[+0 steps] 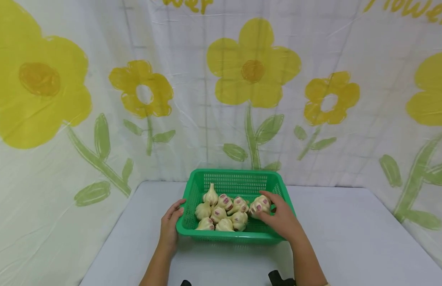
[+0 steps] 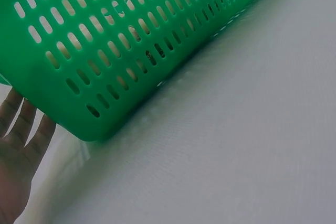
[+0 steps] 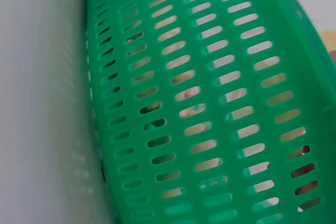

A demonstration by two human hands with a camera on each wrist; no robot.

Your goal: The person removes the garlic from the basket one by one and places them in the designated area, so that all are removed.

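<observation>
A green plastic basket (image 1: 239,234) with slotted walls holds several garlic bulbs (image 1: 218,214), whitish with purple patches, bunched on its left side. In the head view my right hand (image 1: 283,218) reaches over the basket's right side and holds a larger garlic bulb (image 1: 260,205) between thumb and fingers. My left hand (image 1: 169,226) rests against the left rim, its fingertips touching the edge. The left wrist view shows three fairly straight fingers (image 2: 39,142) at the basket's corner. In the right wrist view the basket wall (image 3: 199,103) hides my right hand's grip.
The basket stands on a white-covered table (image 1: 349,238). Behind it hangs a pale curtain (image 1: 192,131) printed with yellow flowers. Black objects (image 1: 280,279) poke in at the bottom edge, near my right forearm.
</observation>
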